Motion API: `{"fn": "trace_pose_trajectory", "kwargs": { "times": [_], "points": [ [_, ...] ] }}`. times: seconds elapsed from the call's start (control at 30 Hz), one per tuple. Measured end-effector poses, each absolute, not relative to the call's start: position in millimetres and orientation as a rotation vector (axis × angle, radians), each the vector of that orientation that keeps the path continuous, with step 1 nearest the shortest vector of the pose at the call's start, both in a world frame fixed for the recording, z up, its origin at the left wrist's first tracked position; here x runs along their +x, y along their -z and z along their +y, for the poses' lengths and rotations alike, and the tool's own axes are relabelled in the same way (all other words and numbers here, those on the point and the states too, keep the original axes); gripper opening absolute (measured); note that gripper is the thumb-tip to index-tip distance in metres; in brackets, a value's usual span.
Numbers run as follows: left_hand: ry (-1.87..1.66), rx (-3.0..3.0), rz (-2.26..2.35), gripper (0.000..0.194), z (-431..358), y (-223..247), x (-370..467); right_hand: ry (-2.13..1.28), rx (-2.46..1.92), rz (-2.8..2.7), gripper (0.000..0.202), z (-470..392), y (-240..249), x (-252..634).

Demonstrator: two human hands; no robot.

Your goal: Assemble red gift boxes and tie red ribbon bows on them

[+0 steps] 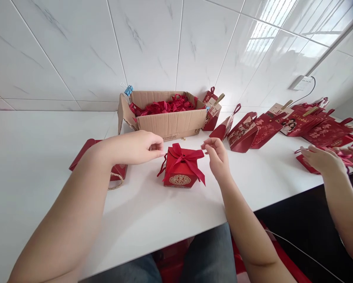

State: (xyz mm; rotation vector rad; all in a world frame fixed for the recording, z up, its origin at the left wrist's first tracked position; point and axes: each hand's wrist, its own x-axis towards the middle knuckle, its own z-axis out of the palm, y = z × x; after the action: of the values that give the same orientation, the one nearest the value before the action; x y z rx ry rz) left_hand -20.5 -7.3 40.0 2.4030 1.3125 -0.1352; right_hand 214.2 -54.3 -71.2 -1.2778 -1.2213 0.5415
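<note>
Head view: left hand [148, 147] and right hand [218, 157] flank the red box [179, 168], curled inward, both grips parted.

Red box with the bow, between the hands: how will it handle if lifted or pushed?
Probably fairly stiff: the box shows flat panels and crisp edges. Its bow likely flops, as the ribbon tails hang loose. A push should slide the box rather than roll it, given its flat-sided shape on the tabletop.

"Bench [152, 224] contents?"

"One red gift box [179, 179], bow [182, 158] tied, upright between left hand [148, 147] and right hand [216, 157]; open carton [176, 125] of red ribbons [167, 107] behind."

"Elsewhere?"

"Co-worker's hands [320, 159] at right, by another red box [305, 165]."
</note>
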Motion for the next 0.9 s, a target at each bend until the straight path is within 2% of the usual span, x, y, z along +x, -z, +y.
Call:
{"fn": "trace_pose_trajectory", "kwargs": {
  "times": [0.07, 0.2, 0.37, 0.5, 0.6, 0.77, 0.9],
  "points": [
    [0.085, 2.413, 1.335, 0.026, 1, -34, -20, -0.741, -1.318, -1.236, 0.008, -56, 69, 217],
    [0.127, 2.382, 1.15, 0.062, 9, -20, -10, -1.19, -1.34, -1.316, 0.013, -61, 64, 218],
    [0.242, 2.31, 1.127, 0.076, 4, -20, -3, -1.212, -1.262, -1.245, 0.05, -60, 66, 218],
    [0.32, 2.303, 1.264, 0.09, -3, -27, -10, -1.192, -1.167, -1.205, 0.054, -58, 68, 218],
    [0.319, 2.341, 1.28, 0.085, -5, -31, -18, -1.129, -1.206, -1.284, 0.048, -60, 66, 217],
    [0.012, 2.426, 1.219, 0.047, -5, -27, -11, -0.834, -1.318, -1.48, 0.038, -63, 65, 217],
    [-0.085, 2.489, 1.132, 0.041, -7, -11, 11, -0.778, -1.253, -1.647, 0.029, -64, 66, 218]
  ]
}}
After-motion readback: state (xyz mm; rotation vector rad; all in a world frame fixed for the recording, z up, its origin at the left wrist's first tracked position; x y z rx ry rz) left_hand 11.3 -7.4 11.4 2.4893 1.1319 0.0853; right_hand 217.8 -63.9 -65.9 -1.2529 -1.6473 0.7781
